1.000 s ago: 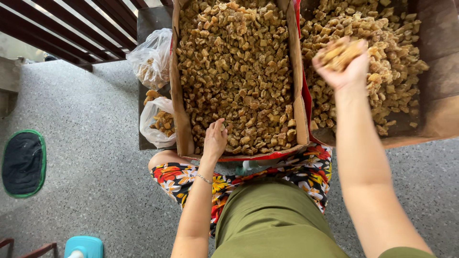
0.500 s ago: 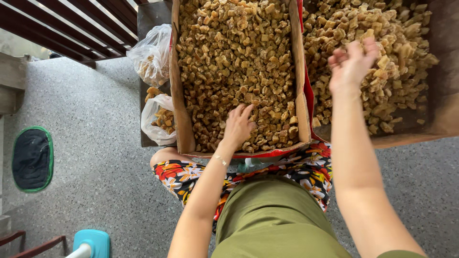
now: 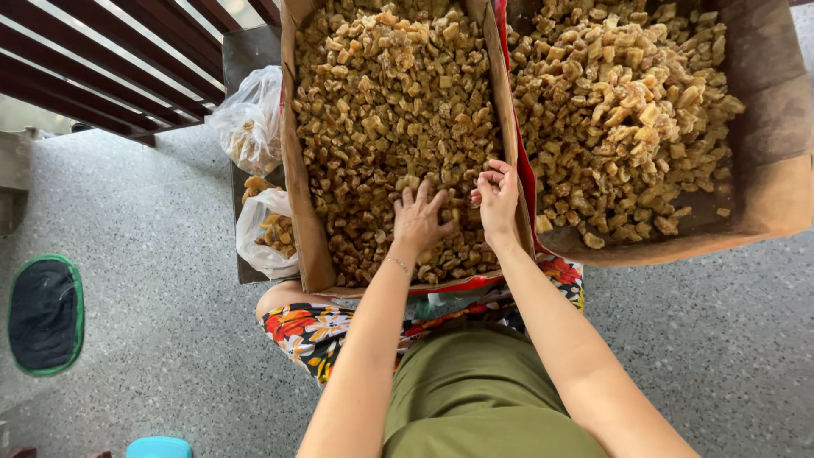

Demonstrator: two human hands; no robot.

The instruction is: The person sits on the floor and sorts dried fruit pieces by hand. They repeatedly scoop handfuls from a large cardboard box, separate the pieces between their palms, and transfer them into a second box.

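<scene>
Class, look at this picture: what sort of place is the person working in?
Probably a home porch or small workshop for sorting dried food: two cardboard boxes of tan chunks, a speckled stone floor, and filled plastic bags beside them.

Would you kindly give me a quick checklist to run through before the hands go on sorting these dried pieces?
1. Left hand lies flat, fingers spread, on the dried pieces in the left cardboard box: ok.
2. Right hand is over the same box beside the dividing wall, fingers curled; whether it holds a piece: cannot tell.
3. Right cardboard box has bare bottom showing near its front edge, so there is room for more: ok.
4. Two clear plastic bags of pieces sit left of the box, apart from both hands: ok.
5. Left box rests toward the lap on the floral cloth; whether it sits steady: cannot tell.
</scene>
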